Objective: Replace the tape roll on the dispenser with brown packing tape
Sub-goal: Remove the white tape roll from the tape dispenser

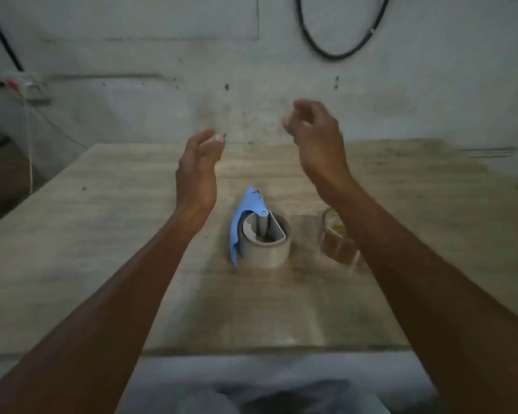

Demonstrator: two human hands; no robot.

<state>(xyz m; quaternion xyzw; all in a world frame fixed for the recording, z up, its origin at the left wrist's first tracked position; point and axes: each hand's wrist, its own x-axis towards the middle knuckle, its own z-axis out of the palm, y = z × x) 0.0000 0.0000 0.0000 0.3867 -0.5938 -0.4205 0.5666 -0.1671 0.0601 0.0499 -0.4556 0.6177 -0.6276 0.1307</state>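
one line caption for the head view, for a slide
Both empty hands, left and right, raised above a blue tape dispenser standing on the table.

Blue dispenser (249, 209), brown tape roll (266, 249)

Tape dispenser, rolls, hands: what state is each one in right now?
Blue tape dispenser: on the table, fitted with a roll.
Brown tape roll: mounted in the dispenser.
Clear tape roll: on the table, partly hidden behind the right forearm.
Left hand: raised, open, empty.
Right hand: raised, fingers curled, empty.
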